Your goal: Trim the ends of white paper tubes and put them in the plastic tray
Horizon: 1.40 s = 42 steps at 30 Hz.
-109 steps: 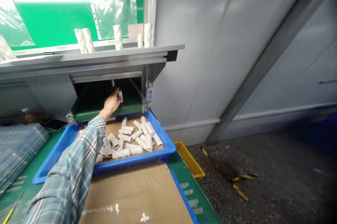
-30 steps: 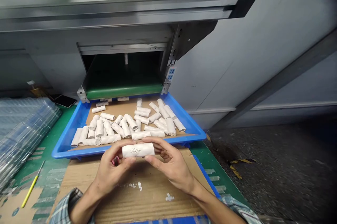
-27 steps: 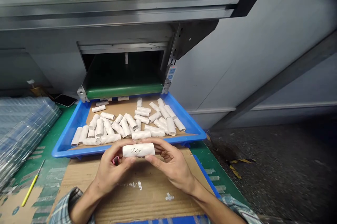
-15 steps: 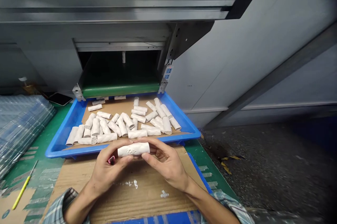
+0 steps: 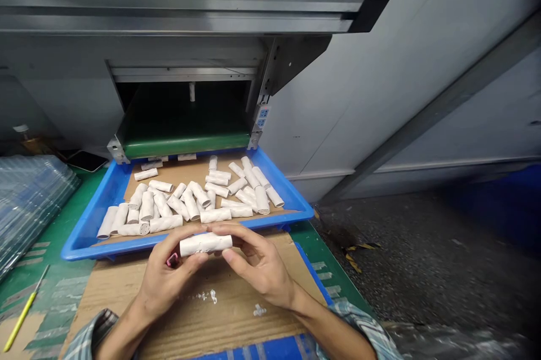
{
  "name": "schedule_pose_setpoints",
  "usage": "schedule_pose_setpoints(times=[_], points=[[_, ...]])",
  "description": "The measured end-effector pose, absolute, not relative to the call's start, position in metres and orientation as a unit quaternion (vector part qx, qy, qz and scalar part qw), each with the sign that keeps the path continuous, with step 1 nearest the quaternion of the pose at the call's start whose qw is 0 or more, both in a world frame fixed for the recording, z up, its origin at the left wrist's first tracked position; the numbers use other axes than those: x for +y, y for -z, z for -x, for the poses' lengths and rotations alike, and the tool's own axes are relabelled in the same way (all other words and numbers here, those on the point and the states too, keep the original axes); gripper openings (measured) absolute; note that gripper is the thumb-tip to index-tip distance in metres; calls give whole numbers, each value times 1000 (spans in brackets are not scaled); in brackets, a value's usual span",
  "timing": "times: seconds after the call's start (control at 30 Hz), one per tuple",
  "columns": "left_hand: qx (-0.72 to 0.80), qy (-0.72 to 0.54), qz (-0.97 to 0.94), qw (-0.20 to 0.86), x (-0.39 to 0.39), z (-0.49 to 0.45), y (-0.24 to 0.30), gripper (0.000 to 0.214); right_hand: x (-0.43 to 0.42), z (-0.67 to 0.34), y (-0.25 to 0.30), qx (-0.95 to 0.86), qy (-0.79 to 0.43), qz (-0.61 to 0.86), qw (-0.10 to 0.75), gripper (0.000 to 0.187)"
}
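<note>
Both hands pinch one white tube level above the cardboard sheet: left hand fingers closed on its left end, right hand on its right end, just before blue tray of tubes.

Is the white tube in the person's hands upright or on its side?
On its side: the white tube runs left to right, held at either end by the left hand and right hand above the cardboard sheet.

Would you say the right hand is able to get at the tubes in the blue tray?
Probably yes: the loose tubes lie uncovered just beyond the right hand, though it grips the held tube.
</note>
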<state>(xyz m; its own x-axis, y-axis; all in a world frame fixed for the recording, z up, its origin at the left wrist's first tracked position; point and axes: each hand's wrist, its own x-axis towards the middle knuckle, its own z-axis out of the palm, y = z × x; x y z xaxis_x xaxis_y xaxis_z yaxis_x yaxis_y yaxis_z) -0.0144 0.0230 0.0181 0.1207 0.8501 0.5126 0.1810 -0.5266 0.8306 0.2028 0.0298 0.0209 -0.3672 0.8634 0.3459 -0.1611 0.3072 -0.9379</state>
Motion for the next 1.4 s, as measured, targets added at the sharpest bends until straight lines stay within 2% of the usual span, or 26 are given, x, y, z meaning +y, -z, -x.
schedule_pose_setpoints(times=[0.23, 0.47, 0.87, 1.03, 1.4], points=[[334, -549, -724, 252, 23, 14, -13, 31, 27, -203, -22, -613, -567, 272, 478, 46], [321, -538, -752, 207, 18, 13, -6, 39, 24, -201, -26, -600, -571, 255, 499, 37], [286, -529, -779, 177, 14, 10, -5, 57, 25, -199, -31, -612, -543, 266, 509, 40], [284, -523, -786, 166, 12, 11, -5, 61, 27, -199, -27, -603, -549, 244, 525, 35], [302, -529, -770, 192, 12, 10, -6, 50, 27, -200, -25, -589, -575, 239, 516, 32]])
